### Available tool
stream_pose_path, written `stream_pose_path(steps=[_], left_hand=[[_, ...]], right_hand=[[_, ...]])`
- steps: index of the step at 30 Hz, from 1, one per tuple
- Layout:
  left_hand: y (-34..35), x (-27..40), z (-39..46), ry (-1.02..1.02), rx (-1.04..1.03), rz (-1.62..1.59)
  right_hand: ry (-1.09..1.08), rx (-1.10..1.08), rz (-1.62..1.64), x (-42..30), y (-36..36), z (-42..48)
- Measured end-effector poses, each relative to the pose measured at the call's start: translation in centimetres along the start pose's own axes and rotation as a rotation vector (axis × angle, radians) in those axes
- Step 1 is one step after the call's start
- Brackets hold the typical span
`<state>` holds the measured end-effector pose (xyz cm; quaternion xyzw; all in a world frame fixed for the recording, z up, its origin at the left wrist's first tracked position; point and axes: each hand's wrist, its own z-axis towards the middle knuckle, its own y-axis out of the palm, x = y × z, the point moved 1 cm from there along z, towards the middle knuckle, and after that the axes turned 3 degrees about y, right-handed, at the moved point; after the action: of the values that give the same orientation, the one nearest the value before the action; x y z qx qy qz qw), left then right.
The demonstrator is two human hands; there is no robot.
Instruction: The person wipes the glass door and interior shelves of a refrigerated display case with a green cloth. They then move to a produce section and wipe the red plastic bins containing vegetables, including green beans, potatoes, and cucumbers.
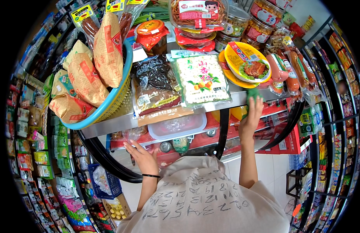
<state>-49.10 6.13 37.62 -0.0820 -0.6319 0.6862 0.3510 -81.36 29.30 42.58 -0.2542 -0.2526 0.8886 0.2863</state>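
My right hand [251,121] presses a green cloth [254,94] onto the metal front edge [239,99] of a display case, just below a stack of yellow-rimmed food bowls [248,65]. Lower on the left is my left hand [143,157], with nothing in it and its fingers apart. It lies over the curved glass front [121,163]; whether it touches the glass I cannot tell. Behind that glass a white plastic tray [177,128] sits on a red shelf. A bag of almonds [201,78] and a bag of dark dried food [155,84] lie on top.
At the top left, a blue-rimmed basket [126,75] holds several paper-wrapped packages and juts past the metal edge. Jars [152,36], plastic tubs [260,26] and packed sausages [293,71] crowd the back and right. Stocked shelves flank both sides; a blue crate [105,182] stands low left.
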Motion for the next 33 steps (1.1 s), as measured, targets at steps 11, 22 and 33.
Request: stream_pose_path(steps=[11,22,33], left_hand=[[0.3,-0.1,0.0,0.006,0.016,-0.007],[0.3,-0.2,0.0,-0.001,0.023,-0.043],[-0.2,0.1,0.0,0.001,0.030,-0.045]], right_hand=[[0.330,0.029,0.087,-0.1,0.5,0.8],[0.150,-0.212,0.187,-6.4,-0.4,-1.9],[0.181,-0.080,-0.118,1.4,-1.1,1.5]])
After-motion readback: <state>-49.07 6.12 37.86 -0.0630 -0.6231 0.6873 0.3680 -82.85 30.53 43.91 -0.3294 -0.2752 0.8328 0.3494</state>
